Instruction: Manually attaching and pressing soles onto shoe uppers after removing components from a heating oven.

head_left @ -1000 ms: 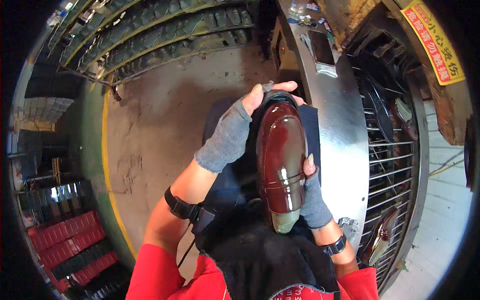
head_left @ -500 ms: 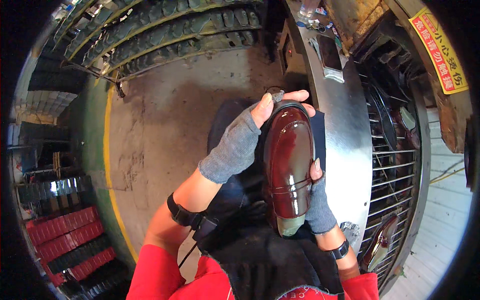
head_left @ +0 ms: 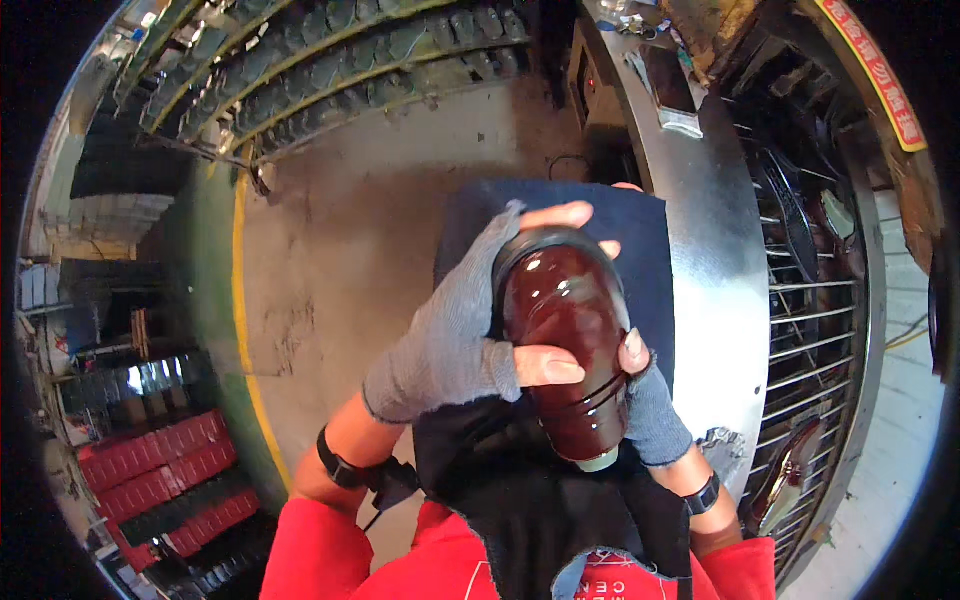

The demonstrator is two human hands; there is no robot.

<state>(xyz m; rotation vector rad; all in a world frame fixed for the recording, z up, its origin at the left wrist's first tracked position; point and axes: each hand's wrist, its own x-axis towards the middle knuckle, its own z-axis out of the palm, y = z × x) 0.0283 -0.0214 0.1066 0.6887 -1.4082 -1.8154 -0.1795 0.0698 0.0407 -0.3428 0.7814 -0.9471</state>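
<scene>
A glossy dark-red leather shoe (head_left: pixel 572 305) is held over my lap, its rounded black-edged toe pointing away and its pale last end showing toward me. My left hand (head_left: pixel 480 330), in a grey fingerless glove, closes on the left side of the shoe; the thumb lies across the upper and the fingers curl round the toe. Against the right side rests the thumb of my right hand (head_left: pixel 645 400), gloved likewise, its other fingers mostly hidden beneath the shoe. Under it lie a dark blue cloth (head_left: pixel 645 240) and a black apron (head_left: pixel 550 520).
To the right runs a metal bench (head_left: pixel 700 230) with a phone (head_left: pixel 668 80) on it. Beyond is a rack of metal bars (head_left: pixel 815 330) holding shoes, one dark red (head_left: pixel 787 475). Shelves of shoes (head_left: pixel 350 70) stand at the back; red slotted racks (head_left: pixel 160 450) are at left.
My left hand has shifted from the toe's tip to the shoe's left side, its thumb now across the upper. The shoe has tilted, its toe turning slightly left. The view has shifted a little.
</scene>
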